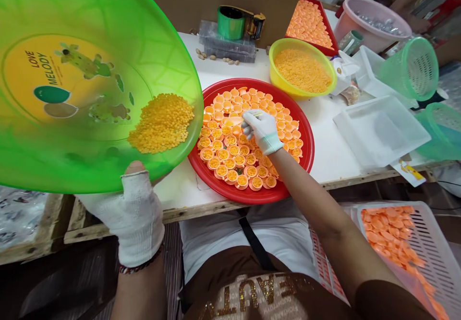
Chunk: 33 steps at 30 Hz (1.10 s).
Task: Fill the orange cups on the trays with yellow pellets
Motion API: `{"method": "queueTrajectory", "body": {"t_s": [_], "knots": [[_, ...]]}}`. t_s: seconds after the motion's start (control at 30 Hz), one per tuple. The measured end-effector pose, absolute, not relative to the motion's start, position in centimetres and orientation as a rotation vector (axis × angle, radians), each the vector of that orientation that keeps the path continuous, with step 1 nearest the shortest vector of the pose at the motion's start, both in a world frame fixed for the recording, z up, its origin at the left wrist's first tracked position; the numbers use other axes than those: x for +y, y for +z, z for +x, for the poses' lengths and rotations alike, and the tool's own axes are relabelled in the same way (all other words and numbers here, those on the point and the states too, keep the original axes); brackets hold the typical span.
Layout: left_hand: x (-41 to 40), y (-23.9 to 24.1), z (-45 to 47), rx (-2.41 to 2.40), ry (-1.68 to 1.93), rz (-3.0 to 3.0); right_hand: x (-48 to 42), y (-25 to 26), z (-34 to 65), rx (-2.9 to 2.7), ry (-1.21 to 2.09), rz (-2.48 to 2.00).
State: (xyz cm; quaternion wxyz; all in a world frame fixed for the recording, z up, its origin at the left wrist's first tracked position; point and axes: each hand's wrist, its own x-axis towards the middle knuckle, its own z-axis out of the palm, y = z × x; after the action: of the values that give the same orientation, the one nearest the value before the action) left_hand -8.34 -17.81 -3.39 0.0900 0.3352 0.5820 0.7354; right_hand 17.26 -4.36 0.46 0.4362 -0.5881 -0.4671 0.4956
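Observation:
My left hand point(139, 209), in a white glove with the thumb tip bare, grips the rim of a green basin point(118, 3) and holds it tilted. Small yellow beads point(162, 125) are heaped at its lower right side. My right hand point(262, 129), gloved in white, is closed over a red round tray point(306, 166). Between its fingers is what looks like a small orange spoon point(236, 120), partly hidden by the glove. Many orange cup-shaped pieces point(242, 181) stand in the tray. Those on the near and left sides hold yellow beads.
Right of the tray stands a yellow bowl point(333, 72) of orange-yellow pieces. Behind it are a red tray point(329, 51) and a pink tub point(349, 17). Green tape point(230, 24) sits at the back. White bins point(382, 123) and green baskets point(391, 72) line the right; a crate point(437, 233) is below.

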Motion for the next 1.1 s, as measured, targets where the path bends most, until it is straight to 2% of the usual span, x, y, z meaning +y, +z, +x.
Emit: {"method": "queueTrajectory", "body": {"t_s": [0.23, 0.43, 0.53, 0.67, 0.8, 0.9, 1.0, 1.1], "knots": [[-17.8, -3.0, -8.1, 1.682, 2.203, 1.067, -3.7, -0.5, 13.9, -1.513, 0.959, -1.37], [-18.1, -2.9, -8.3, 1.732, 2.187, 1.029, -3.3, -0.2, 15.4, -1.111, 1.337, -1.422], [-18.0, -2.9, -8.1, 1.77, 2.18, 0.994, -3.8, 0.4, 17.3, -1.035, 1.359, -1.432], [-17.8, -2.5, -7.0, 1.681, 2.156, 1.113, -5.0, 0.1, 19.6, -1.371, 1.033, -1.45], [-17.7, -2.0, -5.8, 1.626, 2.079, 1.213, -6.4, -0.1, 20.2, -1.85, 0.611, -1.241], [-17.8, -1.9, -4.9, 1.651, 2.023, 1.302, -7.3, 0.8, 19.4, -1.832, 0.506, -1.168], [-18.1, -1.7, -3.7, 1.673, 1.988, 1.333, -7.8, 2.0, 17.5, -1.749, 0.586, -1.234], [-18.5, -1.2, -2.3, 1.722, 1.922, 1.297, -7.9, 2.3, 15.1, -1.661, 0.9, -1.342]]}}
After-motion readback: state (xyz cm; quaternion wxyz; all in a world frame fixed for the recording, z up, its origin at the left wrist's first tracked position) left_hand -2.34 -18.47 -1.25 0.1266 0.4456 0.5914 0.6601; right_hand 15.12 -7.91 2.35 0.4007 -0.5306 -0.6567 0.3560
